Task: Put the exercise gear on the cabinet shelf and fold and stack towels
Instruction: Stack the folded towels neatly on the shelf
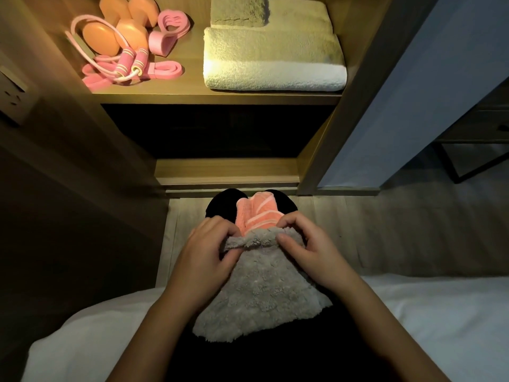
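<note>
I see the wooden cabinet (316,150) straight ahead, lit shelf (220,96) at top of view. White bed (440,312) runs along the bottom edge, person seated on it, dark-clad legs pointing at the cabinet.

Right half of the shelf: folded towel stack (272,62), front fold close to the shelf's front edge. A smaller folded towel (237,9) lies on top toward the back.

Grey towel (261,299) lies on the lap, fanning wider toward the body, far edge bunched up.

Left hand (209,249) and right hand (300,244) both sit on that far edge. Fingers curled, thumb and fingertips of each pinch the bunched grey pile. Hands near each other, not touching.

Orange striped towel (259,213) lies on the knees just beyond the grey one, near end tucked under the grey edge.

Left half of the shelf: orange dumbbells (129,31) toward the back, pink jump rope (126,62) looped around them with handles in front, flat pink resistance band (165,70) near the front edge, pink foam-handled band (165,31) just right of the dumbbells.

Wall socket (12,97) at the left edge of view.
</note>
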A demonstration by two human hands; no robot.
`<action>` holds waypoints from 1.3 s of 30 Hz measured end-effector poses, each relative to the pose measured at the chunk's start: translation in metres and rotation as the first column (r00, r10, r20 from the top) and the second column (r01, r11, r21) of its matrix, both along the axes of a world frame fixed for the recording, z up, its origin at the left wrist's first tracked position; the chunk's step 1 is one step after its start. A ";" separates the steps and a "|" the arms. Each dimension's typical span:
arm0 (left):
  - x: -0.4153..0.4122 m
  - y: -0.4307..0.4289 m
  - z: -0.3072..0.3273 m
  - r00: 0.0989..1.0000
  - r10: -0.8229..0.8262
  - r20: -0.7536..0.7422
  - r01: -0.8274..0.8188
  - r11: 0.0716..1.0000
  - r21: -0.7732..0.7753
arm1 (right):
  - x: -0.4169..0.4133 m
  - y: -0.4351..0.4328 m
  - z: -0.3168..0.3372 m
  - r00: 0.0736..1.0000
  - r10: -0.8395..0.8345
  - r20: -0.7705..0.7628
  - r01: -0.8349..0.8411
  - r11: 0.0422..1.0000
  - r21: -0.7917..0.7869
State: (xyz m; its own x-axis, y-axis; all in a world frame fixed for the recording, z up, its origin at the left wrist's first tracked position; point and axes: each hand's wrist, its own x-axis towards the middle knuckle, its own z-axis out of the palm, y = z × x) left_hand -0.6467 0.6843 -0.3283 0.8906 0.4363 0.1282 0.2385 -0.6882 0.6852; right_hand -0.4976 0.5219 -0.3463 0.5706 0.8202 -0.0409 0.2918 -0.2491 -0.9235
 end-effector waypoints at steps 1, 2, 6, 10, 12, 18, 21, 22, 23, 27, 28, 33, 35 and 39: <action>0.001 0.001 0.004 1.000 -0.001 0.013 0.001 1.000 -0.030 | 0.003 0.000 0.001 0.999 0.033 -0.015 -0.034 0.998 -0.046; 0.002 0.002 0.008 1.000 -0.003 0.015 0.004 0.999 -0.051 | 0.006 0.000 0.002 0.998 0.064 0.001 -0.063 0.994 -0.091; 0.005 0.015 0.012 0.985 -0.037 -0.171 0.007 0.985 -0.170 | 0.012 -0.003 0.005 0.994 -0.053 -0.097 0.049 0.998 -0.042; 0.000 0.034 0.010 0.948 -0.080 -0.308 -0.007 0.963 -0.270 | 0.026 -0.009 0.000 0.858 -0.382 -0.344 0.369 0.923 -0.107; -0.002 0.042 0.007 0.965 -0.008 -0.262 -0.098 0.915 -0.392 | 0.031 -0.011 -0.002 0.769 -0.445 -0.458 0.426 0.892 -0.150; 0.001 0.047 0.000 0.905 0.359 -0.231 -0.347 0.305 -0.887 | 0.044 -0.016 -0.001 0.464 -0.347 -0.815 0.546 0.836 -0.045; 0.012 0.051 0.007 0.904 0.409 -0.127 -0.311 0.424 -0.851 | 0.060 -0.008 0.009 0.566 -0.351 -0.746 0.533 0.846 0.006; 0.018 0.056 0.013 0.907 0.414 -0.078 -0.290 0.479 -0.829 | 0.068 -0.003 0.014 0.634 -0.358 -0.685 0.517 0.855 0.031; 0.026 0.063 0.020 0.908 0.417 -0.026 -0.270 0.537 -0.799 | 0.078 0.002 0.022 0.694 -0.359 -0.624 0.499 0.865 0.058; 0.069 0.100 0.055 0.890 0.444 0.101 -0.250 0.662 -0.707 | 0.126 0.029 0.059 0.802 -0.350 -0.484 0.465 0.875 0.137; 0.083 0.110 0.064 0.888 0.447 0.110 -0.256 0.677 -0.690 | 0.139 0.037 0.068 0.814 -0.345 -0.467 0.457 0.877 0.149; 0.152 0.162 0.087 0.894 0.422 0.154 -0.237 0.735 -0.636 | 0.195 0.079 0.098 0.848 -0.372 -0.377 0.459 0.872 0.172; 0.179 0.180 0.089 0.896 0.416 0.157 -0.242 0.753 -0.612 | 0.217 0.097 0.102 0.854 -0.402 -0.331 0.475 0.862 0.178; 0.232 0.215 0.081 0.904 0.411 0.113 -0.266 0.752 -0.603 | 0.262 0.130 0.097 0.850 -0.459 -0.258 0.502 0.855 0.131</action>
